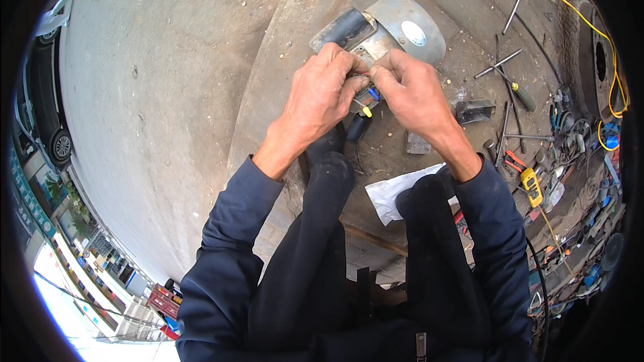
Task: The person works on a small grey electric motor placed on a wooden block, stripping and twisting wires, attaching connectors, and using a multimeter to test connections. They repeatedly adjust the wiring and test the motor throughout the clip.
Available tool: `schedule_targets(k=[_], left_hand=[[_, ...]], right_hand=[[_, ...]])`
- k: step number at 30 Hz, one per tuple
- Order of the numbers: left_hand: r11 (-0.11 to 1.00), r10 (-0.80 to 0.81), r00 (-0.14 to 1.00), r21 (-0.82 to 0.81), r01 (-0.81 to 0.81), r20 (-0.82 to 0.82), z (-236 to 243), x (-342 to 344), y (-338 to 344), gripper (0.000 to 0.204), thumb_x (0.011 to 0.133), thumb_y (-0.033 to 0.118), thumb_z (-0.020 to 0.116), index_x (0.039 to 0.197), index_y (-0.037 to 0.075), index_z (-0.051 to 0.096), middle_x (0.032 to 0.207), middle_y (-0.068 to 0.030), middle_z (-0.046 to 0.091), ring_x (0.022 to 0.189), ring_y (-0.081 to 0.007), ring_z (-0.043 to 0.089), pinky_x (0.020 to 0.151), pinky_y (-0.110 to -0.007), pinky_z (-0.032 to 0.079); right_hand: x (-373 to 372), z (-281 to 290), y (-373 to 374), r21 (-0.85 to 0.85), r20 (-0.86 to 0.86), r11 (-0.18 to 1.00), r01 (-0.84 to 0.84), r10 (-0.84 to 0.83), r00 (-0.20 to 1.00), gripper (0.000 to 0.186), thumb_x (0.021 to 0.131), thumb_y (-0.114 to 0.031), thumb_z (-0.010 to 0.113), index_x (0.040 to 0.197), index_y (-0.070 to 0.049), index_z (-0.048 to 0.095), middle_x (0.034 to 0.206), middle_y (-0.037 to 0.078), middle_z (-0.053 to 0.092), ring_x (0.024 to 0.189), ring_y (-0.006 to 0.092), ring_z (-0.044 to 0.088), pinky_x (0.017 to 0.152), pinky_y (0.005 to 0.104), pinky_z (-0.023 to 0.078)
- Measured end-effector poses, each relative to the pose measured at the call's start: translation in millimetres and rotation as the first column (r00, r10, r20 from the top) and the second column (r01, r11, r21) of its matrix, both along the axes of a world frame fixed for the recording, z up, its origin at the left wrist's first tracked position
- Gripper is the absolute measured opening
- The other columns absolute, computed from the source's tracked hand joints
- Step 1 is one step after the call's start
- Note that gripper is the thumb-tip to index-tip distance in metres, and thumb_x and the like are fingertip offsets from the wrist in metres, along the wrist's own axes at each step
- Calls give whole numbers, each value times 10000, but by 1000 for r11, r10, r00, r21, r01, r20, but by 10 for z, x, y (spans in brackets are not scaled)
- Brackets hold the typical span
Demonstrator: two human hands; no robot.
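A grey electric motor (429,30) with a round end cover and a white oval label lies on the ground ahead of me. A black curved cover (345,29) sits on its left side. Over the motor's near side, my left hand (314,97) and my right hand (417,97) meet at the fingertips, both closed in a pinch on thin wire, a bit of red showing between them. Just below hang wire ends with a blue connector (373,94) and a yellow connector (366,112). The fingers hide most of the wiring. A black cylinder (359,127) lies nearer my knees.
To the right lie a cross-shaped wrench (498,64), a screwdriver (524,98), a dark metal piece (475,111) and a yellow meter (531,186). White paper (389,194) is by my right foot. A yellow cable (570,5) and cluttered parts line the right edge; a parked car (50,100) stands far left.
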State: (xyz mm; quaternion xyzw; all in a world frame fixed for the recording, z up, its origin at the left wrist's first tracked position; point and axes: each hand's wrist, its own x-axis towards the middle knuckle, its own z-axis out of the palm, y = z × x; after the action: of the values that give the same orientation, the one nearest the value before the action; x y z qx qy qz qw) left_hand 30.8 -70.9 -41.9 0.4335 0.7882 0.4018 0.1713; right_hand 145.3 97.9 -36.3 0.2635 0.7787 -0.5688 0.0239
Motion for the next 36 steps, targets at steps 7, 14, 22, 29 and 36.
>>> schedule_targets(k=[7,14,22,29,36], left_hand=[[1000,25,999,0,-25,23,1,2,-5,210,881,-7,846,1061,29,743,975,-113,694,829,-286,715,710,-389,574],[997,75,997,-17,-74,20,-3,66,31,196,872,24,844,1034,24,734,954,-114,678,776,-248,707,691,-369,576],[997,79,997,-23,-79,-19,-37,93,41,199,865,19,831,1025,20,713,954,-121,665,767,-261,702,679,-380,568],[999,28,991,23,-26,-128,-83,99,32,185,871,-18,810,1018,22,705,963,-133,665,809,-322,696,697,-404,568],[994,36,985,112,-18,-166,-133,112,37,188,858,-57,803,998,23,705,957,-125,671,826,-316,703,707,-404,571]], right_hand=[[23,-118,9,-161,7,985,57,-56,998,265,1024,-197,702,1021,66,730,823,175,753,765,183,702,728,391,577],[16,-92,14,-226,81,967,113,-97,992,306,1028,-214,699,1027,89,740,816,129,755,787,144,687,716,369,567],[-8,-10,-15,-116,150,986,117,-99,984,364,1019,-260,679,1031,99,740,792,176,733,790,188,705,738,411,576],[-104,-111,96,-226,376,972,58,32,926,359,980,-265,651,968,83,737,692,145,659,690,251,657,677,443,545],[-57,-22,246,-651,443,699,296,34,896,298,1031,-233,629,927,31,724,643,-18,536,556,127,462,520,345,343]])
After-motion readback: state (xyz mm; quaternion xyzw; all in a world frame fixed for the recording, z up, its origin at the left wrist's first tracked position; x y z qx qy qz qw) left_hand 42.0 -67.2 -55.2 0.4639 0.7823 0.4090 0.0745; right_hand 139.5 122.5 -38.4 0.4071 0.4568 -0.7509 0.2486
